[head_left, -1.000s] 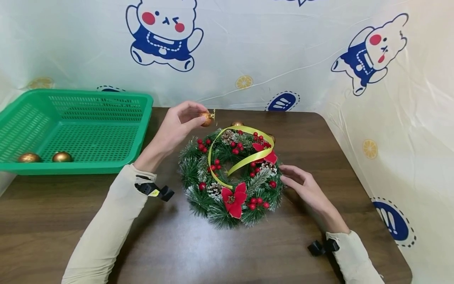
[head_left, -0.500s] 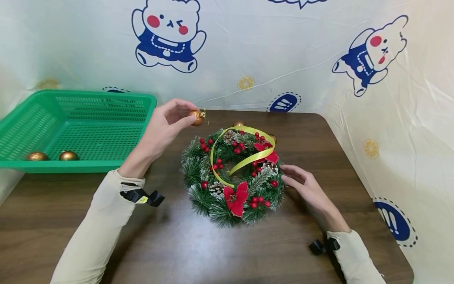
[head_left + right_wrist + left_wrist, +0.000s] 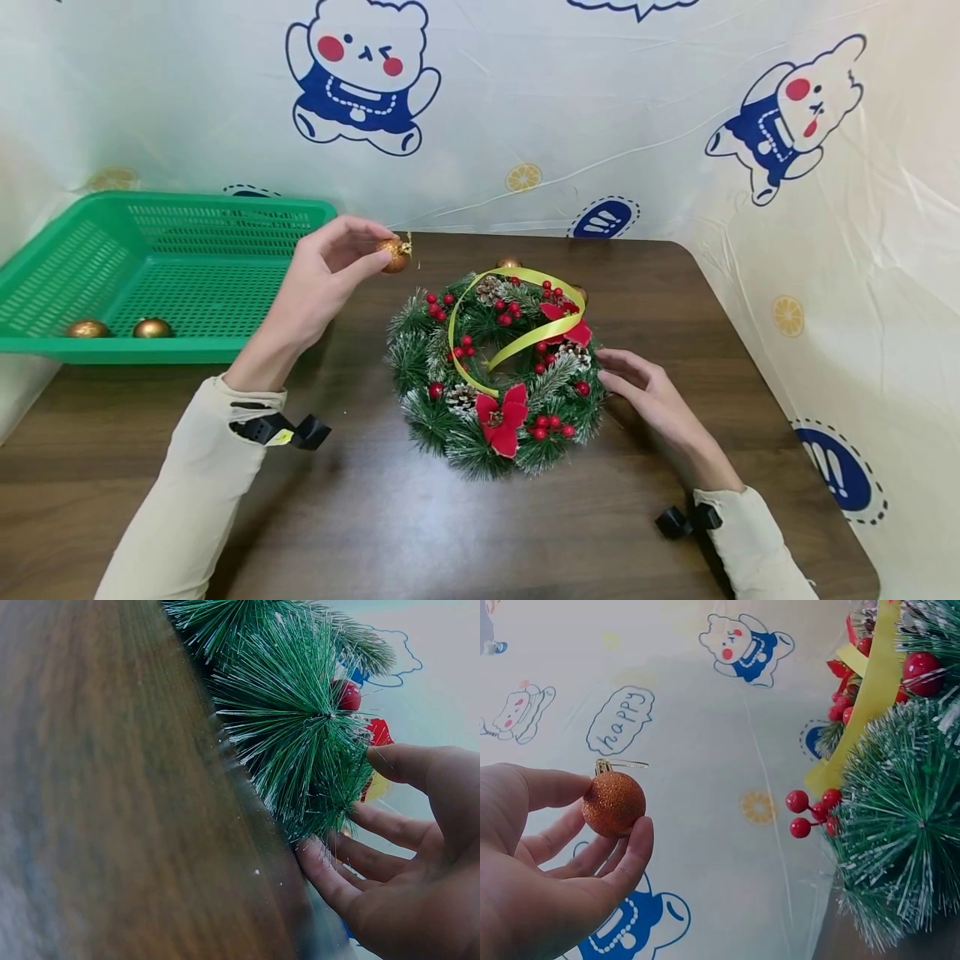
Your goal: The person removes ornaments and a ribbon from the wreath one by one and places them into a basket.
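Note:
Between the thumb and fingers of my left hand (image 3: 307, 279) is an orange glittery Christmas bauble (image 3: 393, 256) with a gold cap and loop. In the left wrist view the bauble (image 3: 614, 804) is plainly pinched, its cap upward. It is off the table, left of a green Christmas wreath (image 3: 423, 417). Red berries, pinecones, red flowers and a yellow ribbon (image 3: 540, 333) dress the wreath, which lies on the table. My right hand (image 3: 652, 400) touches the wreath's right edge with extended fingers; in the right wrist view its fingertips rest against the green needles (image 3: 300, 750).
A green plastic basket (image 3: 172, 354) stands at the back left, with two gold baubles (image 3: 153, 327) inside. Behind the wreath, another gold bauble (image 3: 509, 262) and part of a further one (image 3: 580, 292) show on the brown table (image 3: 420, 533). A printed white sheet (image 3: 487, 100) hangs behind.
My left hand has moved left with the orange bauble, away from the wreath and toward the basket. The right hand stays at the wreath's edge. The head view has shifted slightly.

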`<state>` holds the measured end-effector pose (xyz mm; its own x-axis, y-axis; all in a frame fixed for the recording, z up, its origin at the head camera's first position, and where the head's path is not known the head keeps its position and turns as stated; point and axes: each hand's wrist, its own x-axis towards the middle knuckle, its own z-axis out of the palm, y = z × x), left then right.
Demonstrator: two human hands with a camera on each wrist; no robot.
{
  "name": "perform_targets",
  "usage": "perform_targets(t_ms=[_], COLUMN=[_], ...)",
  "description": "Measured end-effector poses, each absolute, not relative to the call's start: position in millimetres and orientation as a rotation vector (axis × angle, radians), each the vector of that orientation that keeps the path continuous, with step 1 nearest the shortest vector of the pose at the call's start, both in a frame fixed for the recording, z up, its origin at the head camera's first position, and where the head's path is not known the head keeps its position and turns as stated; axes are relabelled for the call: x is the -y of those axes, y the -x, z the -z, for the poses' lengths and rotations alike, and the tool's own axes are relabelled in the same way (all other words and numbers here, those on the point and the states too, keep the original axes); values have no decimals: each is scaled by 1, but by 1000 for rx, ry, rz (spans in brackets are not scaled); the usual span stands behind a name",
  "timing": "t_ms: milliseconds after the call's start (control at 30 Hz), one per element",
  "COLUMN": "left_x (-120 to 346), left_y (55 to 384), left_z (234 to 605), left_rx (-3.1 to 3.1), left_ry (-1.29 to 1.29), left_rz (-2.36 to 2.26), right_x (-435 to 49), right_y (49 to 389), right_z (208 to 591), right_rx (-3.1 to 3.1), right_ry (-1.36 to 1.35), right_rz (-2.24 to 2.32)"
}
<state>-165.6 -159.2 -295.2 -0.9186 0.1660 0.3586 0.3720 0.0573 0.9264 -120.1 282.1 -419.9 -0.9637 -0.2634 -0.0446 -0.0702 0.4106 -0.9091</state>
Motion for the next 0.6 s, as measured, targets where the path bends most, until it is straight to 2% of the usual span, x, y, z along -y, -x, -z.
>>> perform_targets(t_ms=[600], left_x=[184], left_y=[135], left_z=[296], left_rx=[2297], left_ry=[436], left_rz=[1768], right_x=[-284], right_y=[120], right_z=[421], right_rx=[-2497], right_ry=[291], right_rz=[1592])
